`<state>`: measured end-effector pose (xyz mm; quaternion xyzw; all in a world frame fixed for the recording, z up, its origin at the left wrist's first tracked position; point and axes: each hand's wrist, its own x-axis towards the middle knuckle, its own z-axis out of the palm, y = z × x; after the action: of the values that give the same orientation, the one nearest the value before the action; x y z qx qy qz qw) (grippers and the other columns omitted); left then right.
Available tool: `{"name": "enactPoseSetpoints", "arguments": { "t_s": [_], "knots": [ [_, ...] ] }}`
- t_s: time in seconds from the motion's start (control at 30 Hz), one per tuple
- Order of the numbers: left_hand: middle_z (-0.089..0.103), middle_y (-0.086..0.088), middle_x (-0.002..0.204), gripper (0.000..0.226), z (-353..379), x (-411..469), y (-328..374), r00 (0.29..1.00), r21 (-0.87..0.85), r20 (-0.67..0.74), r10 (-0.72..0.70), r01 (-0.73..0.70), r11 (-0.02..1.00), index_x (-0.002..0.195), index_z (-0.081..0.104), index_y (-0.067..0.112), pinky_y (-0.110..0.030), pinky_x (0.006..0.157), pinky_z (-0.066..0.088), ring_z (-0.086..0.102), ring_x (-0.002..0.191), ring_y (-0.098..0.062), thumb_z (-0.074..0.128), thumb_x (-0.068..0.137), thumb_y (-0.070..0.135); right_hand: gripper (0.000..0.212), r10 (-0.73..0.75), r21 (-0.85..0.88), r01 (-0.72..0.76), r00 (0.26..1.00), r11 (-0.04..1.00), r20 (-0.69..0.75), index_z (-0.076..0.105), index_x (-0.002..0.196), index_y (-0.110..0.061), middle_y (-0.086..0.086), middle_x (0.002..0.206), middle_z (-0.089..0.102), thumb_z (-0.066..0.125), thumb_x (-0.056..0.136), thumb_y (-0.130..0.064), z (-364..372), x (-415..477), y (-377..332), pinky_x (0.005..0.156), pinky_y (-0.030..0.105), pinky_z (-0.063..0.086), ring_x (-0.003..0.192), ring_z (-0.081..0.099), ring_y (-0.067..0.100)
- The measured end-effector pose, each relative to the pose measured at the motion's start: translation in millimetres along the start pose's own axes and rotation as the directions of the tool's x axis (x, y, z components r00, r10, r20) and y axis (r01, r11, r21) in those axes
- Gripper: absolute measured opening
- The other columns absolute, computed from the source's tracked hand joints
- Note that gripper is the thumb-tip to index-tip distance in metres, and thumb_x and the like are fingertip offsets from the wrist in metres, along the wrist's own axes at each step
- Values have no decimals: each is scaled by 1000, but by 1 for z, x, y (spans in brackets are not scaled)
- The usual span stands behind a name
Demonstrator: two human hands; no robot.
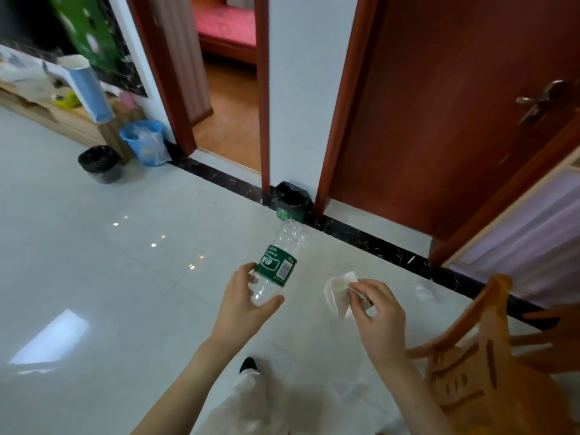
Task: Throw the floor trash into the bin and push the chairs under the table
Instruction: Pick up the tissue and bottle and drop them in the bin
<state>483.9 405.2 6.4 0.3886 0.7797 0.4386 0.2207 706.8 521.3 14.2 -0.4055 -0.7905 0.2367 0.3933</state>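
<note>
My left hand (241, 304) holds an empty clear plastic bottle (276, 262) with a green label, its top pointing away from me. My right hand (376, 312) pinches a crumpled white tissue (339, 291). Straight ahead, a small green bin (290, 202) lined with a black bag stands against the white wall between two door frames. A wooden chair (477, 356) stands at the lower right, its backrest close to my right arm. A piece of clear plastic (423, 291) lies on the floor near the black skirting strip.
A black-lined bin (100, 164) and a blue bucket (146, 141) stand at the left by a low wooden cabinet (62, 120). An open doorway (229, 120) leads to another room. A red-brown door (455, 105) stands at the right. The tiled floor is glossy.
</note>
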Motion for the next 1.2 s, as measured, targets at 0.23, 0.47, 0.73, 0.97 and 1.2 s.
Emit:
{"name": "enactPoseSetpoints", "arguments": {
  "t_s": [0.23,0.47,0.73,0.97,1.2],
  "knots": [
    [50,19,105,60,-18,97,-31,996,-12,-65,-61,60,998,114,41,43,-20,73,40,51,92,-5,76,66,48,21,51,33,-53,998,998,48,73,98,-13,-8,97,64,72,83,2,75,82,21,75,10,46,90,60,-1],
    [50,16,104,61,-46,262,-57,998,30,-40,-52,53,998,115,40,41,-19,70,40,52,89,-6,79,68,45,19,69,-5,-69,996,998,64,73,98,-9,-3,99,65,72,83,2,173,211,32,76,12,48,89,63,10],
    [51,8,107,68,-69,440,-62,999,164,38,-19,12,986,122,41,31,-21,67,41,52,88,-12,81,68,45,18,137,-45,-136,990,990,13,73,97,-9,-6,99,65,72,83,2,238,338,47,79,13,49,91,63,10],
    [50,4,111,72,-17,559,-91,984,123,73,-162,153,981,126,41,28,-14,63,37,53,86,-11,80,68,46,15,205,-64,-202,978,977,46,73,95,-8,-2,99,66,70,84,2,294,446,113,78,24,52,90,64,13],
    [49,2,114,74,43,695,-94,954,115,65,-292,284,952,130,39,24,-21,67,41,54,90,-15,78,71,47,14,256,-97,-246,961,964,106,72,98,-4,7,101,67,67,87,2,351,582,198,78,24,49,92,64,22]
  ]
}}
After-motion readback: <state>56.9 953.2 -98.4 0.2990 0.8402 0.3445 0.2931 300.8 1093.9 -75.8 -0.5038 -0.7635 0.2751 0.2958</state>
